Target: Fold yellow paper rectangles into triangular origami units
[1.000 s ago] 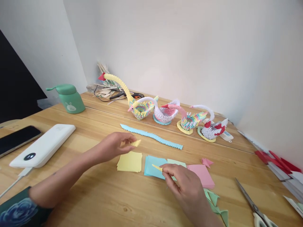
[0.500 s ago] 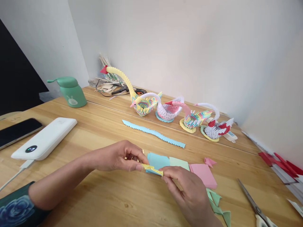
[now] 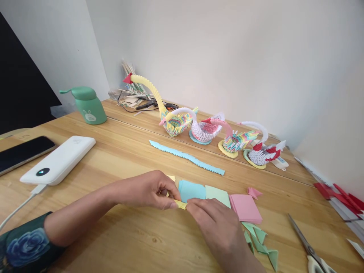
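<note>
A small folded yellow paper strip (image 3: 181, 204) is pinched between both hands above the wooden table. My left hand (image 3: 159, 191) grips its left end with thumb and fingers. The fingers of my right hand (image 3: 214, 220) close over its right end and hide part of it. Just behind the hands lie square paper stacks: blue (image 3: 192, 190), pale green (image 3: 217, 195) and pink (image 3: 245, 208). Yellow paper shows partly behind my left hand. Green folded pieces (image 3: 260, 242) lie right of my right hand, and a pink folded piece (image 3: 254, 193) sits behind the pink stack.
Farther back lies a zigzag blue paper strip (image 3: 186, 156), with paper swans (image 3: 205, 131) behind it. Scissors (image 3: 308, 248) lie at the right, near red and white papers (image 3: 341, 199). A power bank (image 3: 61, 159), phone (image 3: 25, 153) and green bottle (image 3: 90, 108) stand or lie at left.
My right hand has moved left and closer to my left hand, now covering more of the folded paper. The blue part seen under the yellow no longer shows. The view has shifted slightly.
</note>
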`<control>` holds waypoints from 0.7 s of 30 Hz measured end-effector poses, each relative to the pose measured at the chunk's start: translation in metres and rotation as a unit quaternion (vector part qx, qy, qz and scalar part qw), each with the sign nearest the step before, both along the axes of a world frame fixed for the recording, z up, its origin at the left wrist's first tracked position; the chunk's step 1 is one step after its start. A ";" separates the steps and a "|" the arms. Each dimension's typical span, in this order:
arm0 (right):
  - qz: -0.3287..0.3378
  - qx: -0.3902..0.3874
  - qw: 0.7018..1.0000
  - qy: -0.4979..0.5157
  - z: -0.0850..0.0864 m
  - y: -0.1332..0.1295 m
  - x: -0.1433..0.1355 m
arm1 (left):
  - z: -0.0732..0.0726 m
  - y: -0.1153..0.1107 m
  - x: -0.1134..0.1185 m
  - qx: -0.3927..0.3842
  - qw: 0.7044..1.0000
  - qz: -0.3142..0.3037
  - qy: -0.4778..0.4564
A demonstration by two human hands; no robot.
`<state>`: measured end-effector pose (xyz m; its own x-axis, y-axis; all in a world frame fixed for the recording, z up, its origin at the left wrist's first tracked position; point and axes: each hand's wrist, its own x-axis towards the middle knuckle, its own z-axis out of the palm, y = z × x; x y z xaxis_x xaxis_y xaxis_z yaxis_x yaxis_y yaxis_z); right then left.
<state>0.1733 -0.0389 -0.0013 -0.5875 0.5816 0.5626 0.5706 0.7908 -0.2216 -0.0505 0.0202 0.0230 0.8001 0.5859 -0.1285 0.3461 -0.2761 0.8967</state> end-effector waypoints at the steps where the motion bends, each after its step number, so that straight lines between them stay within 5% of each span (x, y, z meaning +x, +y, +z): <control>1: -0.006 -0.027 0.999 0.037 -0.001 0.000 0.000 | 0.000 -0.001 0.001 0.001 1.000 0.007 -0.001; 4: -0.055 -0.238 0.946 0.214 -0.001 0.003 0.001 | 0.003 -0.004 0.003 0.042 0.998 0.035 -0.019; 7: -0.046 -0.468 0.815 0.338 0.002 0.007 0.003 | 0.005 -0.006 0.006 0.126 0.989 0.053 -0.050; 10: -0.016 -0.553 0.743 0.378 0.003 0.009 0.001 | 0.003 -0.008 0.008 0.181 0.980 0.049 -0.063; 15: -0.032 -0.584 0.700 0.410 0.003 0.009 -0.007 | -0.001 -0.010 0.011 0.182 0.981 0.034 -0.061; 21: -0.037 -0.585 0.711 0.390 0.008 0.008 -0.007 | -0.002 -0.009 0.012 0.173 0.981 0.025 -0.080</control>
<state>0.1668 -0.0305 0.0067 -0.3060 0.9324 -0.1923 -0.0563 -0.2194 -0.9740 -0.0382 0.0111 0.0208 0.7628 0.6117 0.2098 0.2297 -0.5595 0.7964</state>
